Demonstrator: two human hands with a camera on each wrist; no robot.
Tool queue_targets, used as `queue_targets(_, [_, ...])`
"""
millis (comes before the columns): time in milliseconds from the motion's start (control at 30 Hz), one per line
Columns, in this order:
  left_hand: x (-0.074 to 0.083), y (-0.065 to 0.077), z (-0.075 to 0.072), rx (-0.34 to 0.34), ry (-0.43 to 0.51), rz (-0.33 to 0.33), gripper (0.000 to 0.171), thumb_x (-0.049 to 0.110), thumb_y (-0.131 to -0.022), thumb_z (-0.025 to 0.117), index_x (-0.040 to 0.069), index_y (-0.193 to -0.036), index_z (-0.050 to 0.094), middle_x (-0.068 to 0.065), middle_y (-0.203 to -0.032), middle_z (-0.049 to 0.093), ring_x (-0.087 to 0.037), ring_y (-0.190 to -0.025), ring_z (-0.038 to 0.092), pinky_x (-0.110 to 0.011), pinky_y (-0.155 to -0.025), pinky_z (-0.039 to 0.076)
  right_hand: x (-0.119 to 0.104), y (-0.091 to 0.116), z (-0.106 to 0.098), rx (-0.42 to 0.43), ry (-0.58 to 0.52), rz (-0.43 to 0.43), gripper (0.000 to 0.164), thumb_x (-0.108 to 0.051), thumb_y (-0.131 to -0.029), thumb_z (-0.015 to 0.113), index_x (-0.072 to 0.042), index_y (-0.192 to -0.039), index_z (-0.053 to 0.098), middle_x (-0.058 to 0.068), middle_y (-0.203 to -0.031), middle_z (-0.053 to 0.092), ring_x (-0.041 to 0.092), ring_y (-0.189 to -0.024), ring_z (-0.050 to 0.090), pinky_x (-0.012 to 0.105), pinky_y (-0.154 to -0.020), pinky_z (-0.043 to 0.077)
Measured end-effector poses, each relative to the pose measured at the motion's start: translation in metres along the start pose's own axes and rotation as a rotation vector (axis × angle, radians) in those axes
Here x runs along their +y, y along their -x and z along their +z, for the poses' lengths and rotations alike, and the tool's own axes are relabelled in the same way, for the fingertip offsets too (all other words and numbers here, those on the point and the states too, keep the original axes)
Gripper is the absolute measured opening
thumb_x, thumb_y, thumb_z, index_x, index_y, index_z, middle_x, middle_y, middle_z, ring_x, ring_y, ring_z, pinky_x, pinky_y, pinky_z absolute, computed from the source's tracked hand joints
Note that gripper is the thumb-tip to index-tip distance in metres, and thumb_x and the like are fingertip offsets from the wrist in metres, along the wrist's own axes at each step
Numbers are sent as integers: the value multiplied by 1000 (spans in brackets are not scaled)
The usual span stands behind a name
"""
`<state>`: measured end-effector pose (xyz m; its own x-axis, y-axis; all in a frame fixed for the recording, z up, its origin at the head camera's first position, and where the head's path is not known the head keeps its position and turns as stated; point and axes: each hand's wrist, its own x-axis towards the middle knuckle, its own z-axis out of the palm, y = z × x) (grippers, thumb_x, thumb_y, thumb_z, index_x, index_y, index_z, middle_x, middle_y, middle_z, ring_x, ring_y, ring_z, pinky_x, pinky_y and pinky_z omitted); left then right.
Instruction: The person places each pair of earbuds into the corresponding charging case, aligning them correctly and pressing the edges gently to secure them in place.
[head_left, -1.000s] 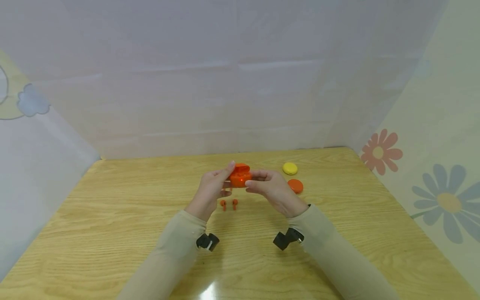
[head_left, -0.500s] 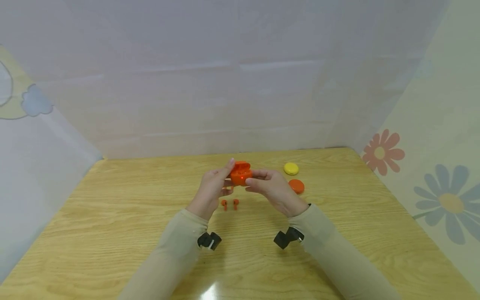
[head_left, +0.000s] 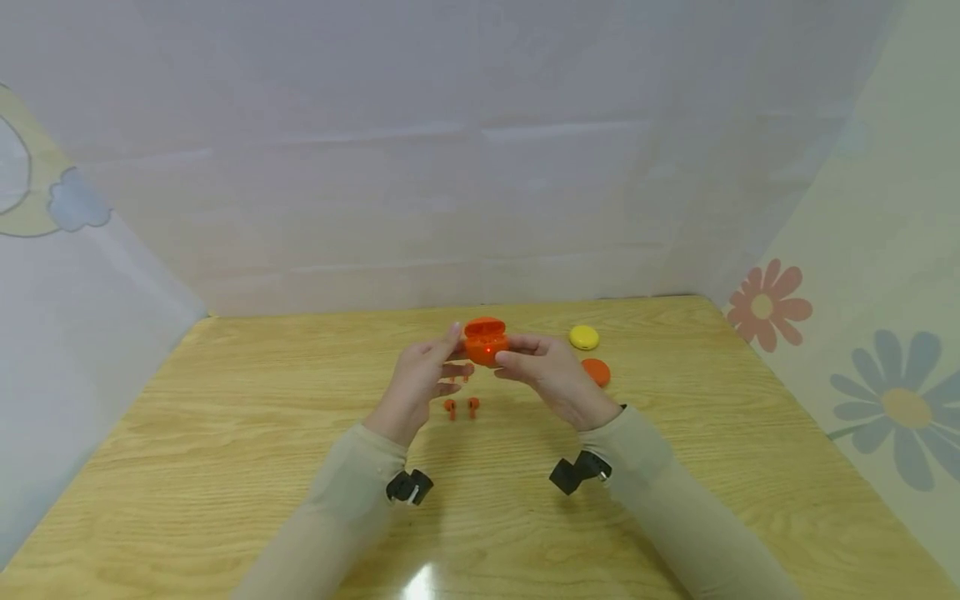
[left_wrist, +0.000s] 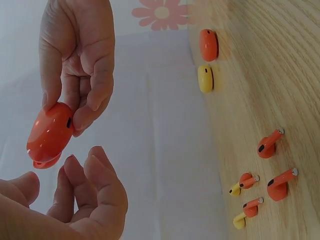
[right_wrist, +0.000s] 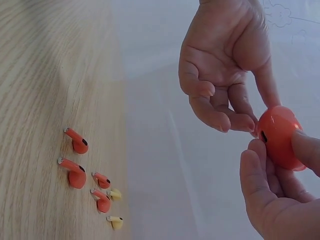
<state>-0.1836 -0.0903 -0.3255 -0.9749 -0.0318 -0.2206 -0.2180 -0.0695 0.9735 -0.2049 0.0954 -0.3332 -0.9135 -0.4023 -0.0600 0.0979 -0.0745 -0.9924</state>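
Note:
A glossy orange-red earbud charging case (head_left: 487, 347) is up above the table with its lid raised and a small light showing on its front. My right hand (head_left: 558, 379) grips it from the right side, thumb on the front. On the other side, my left hand (head_left: 418, 379) has its fingers spread and relaxed; the left wrist view shows a gap between that hand and the case. Below lie several orange-red earbuds (left_wrist: 283, 186), stems tilted up, in two pairs. Behind them in the wrist views is a pair of yellow earbuds (right_wrist: 116, 223).
To the right on the wooden table (head_left: 247, 433) lie a closed orange-red case (head_left: 597, 372) and, farther back, a closed yellow case (head_left: 583, 337). A pale cloth wall (head_left: 450, 208) rises behind the table's far edge.
My left hand has let go of the case and drawn slightly left. The case, now in my right hand alone, has risen a little, its open inside facing me more.

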Motion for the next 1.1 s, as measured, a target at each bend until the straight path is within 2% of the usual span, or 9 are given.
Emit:
queue_targets(133, [-4, 0, -5, -16, -26, 9, 48, 43, -99, 55, -1, -116, 66, -14, -107, 67, -18, -84, 65, -26, -66, 50, 0, 0, -1, 1, -5, 0, 37, -3, -96, 60, 13, -128, 52, 14, -121, 60, 18, -93, 65, 40, -98, 47])
queue_targets(367, [-12, 1, -15, -13, -53, -13, 47, 41, -99, 54, -1, -117, 64, -10, -105, 65, -18, -86, 65, -29, -70, 51, 0, -1, -3, 17, -19, 3, 37, -2, -95, 60, 14, -127, 52, 18, -123, 58, 23, -99, 64, 34, -93, 50])
queue_targets(533, [-16, 3, -21, 2, -65, -24, 46, 40, -100, 54, -1, -118, 64, -9, -107, 65, -17, -85, 66, -31, -74, 54, 0, -2, -4, 17, -24, -5, 37, -1, -95, 60, 15, -127, 52, 19, -125, 57, 23, -99, 64, 36, -93, 50])
queue_targets(700, [-19, 4, -24, 2, -63, -30, 45, 38, -100, 54, -3, -116, 63, -7, -100, 66, -16, -81, 66, -34, -74, 53, -1, -2, -5, 11, -23, -12, 36, -2, -95, 60, 14, -127, 52, 19, -124, 57, 25, -100, 63, 39, -95, 49])
queue_targets(900, [-23, 4, -26, -5, -61, -43, 38, 35, -100, 56, 0, -113, 65, -6, -98, 65, -22, -86, 66, -34, -72, 53, -1, 0, -6, 23, -42, -3, 37, -1, -96, 58, 15, -128, 50, 16, -121, 59, 18, -93, 65, 34, -92, 50])
queue_targets(1100, [-28, 4, -30, -15, -101, -57, 39, 33, -100, 57, 0, -118, 63, -9, -103, 66, -27, -92, 67, -35, -75, 54, -1, 1, -8, 29, -60, 0, 38, -2, -96, 59, 14, -129, 49, 15, -121, 59, 24, -99, 64, 35, -93, 50])
